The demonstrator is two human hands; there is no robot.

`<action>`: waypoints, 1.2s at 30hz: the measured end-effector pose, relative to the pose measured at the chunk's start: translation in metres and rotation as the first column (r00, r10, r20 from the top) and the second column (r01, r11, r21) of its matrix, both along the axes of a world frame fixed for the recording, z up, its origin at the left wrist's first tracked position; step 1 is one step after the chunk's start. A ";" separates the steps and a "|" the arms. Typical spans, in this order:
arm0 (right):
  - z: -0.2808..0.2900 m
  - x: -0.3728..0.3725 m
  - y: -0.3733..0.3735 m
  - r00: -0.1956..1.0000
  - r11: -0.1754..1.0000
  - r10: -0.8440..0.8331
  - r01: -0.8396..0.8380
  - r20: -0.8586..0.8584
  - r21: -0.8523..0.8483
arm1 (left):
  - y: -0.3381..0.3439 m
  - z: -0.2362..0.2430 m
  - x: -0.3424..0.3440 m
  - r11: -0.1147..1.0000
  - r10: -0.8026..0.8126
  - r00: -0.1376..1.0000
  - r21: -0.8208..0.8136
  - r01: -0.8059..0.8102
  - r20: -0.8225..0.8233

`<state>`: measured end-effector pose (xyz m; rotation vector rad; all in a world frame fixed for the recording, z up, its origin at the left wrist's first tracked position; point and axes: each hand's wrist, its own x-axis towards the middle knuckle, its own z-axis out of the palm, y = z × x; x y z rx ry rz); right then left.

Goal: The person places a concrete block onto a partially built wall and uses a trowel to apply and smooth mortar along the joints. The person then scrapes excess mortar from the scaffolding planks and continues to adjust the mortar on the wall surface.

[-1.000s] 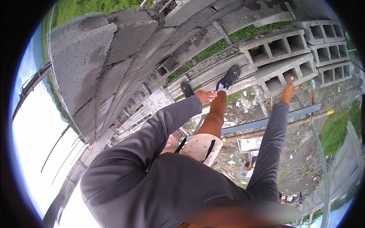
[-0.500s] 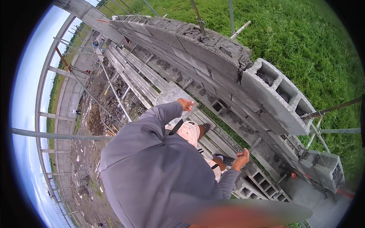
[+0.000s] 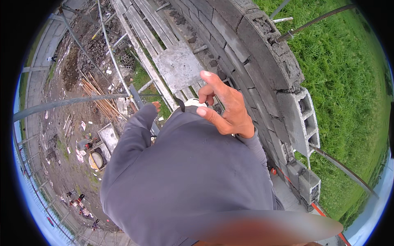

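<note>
My right hand (image 3: pixel 230 107) is raised in front of my grey-sleeved body, thumb and forefinger spread apart and the other fingers curled. Nothing shows between them. Beyond it lies a square grey board (image 3: pixel 178 65) on the scaffold planks. My left hand (image 3: pixel 156 106) reaches down at my left side, close to a grey metal bar (image 3: pixel 141 100). Only a small part of it shows past the sleeve, so its grip is unclear. To my right runs a grey concrete block wall (image 3: pixel 242 53), with a hollow block (image 3: pixel 299 121) on top.
Long wooden planks (image 3: pixel 143 39) form a walkway along the wall. A metal pole (image 3: pixel 69 104) crosses on the left. Steel rods (image 3: pixel 342 166) stick out over the grass on the right. Below left are bamboo poles (image 3: pixel 100 96) and a mixer-like machine (image 3: pixel 97 159).
The view has turned and tilted. My right hand has come up from low on the right to before my chest. My left hand has moved from above the board to my left side.
</note>
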<state>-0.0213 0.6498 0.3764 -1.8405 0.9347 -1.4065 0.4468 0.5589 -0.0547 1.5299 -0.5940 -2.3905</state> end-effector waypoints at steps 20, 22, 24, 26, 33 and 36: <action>0.106 0.213 -0.208 0.003 0.476 0.792 -0.629 0.611 -0.614 | 0.028 -0.004 -0.028 0.838 0.255 0.794 0.284 -0.466 0.551; 0.114 0.226 -0.236 -0.046 0.493 0.755 -0.618 0.654 -0.612 | -0.034 0.010 -0.017 0.826 0.382 0.761 0.175 -0.535 0.524; 0.120 0.229 -0.260 0.021 0.509 0.769 -0.626 0.639 -0.591 | -0.091 0.031 -0.010 0.819 0.515 0.777 0.060 -0.571 0.363; 0.115 0.218 -0.282 0.231 0.499 0.836 -0.696 0.497 -0.517 | -0.139 0.055 -0.008 0.824 0.547 0.795 -0.001 -0.566 0.261; 0.026 0.149 -0.299 0.618 0.617 0.786 -0.780 0.030 -0.106 | -0.157 0.082 -0.011 0.827 0.538 0.797 0.009 -0.562 0.274; -0.028 0.077 -0.296 0.835 0.911 0.406 -0.404 -0.372 0.085 | -0.081 0.069 -0.012 0.788 0.523 0.764 0.129 -0.602 0.377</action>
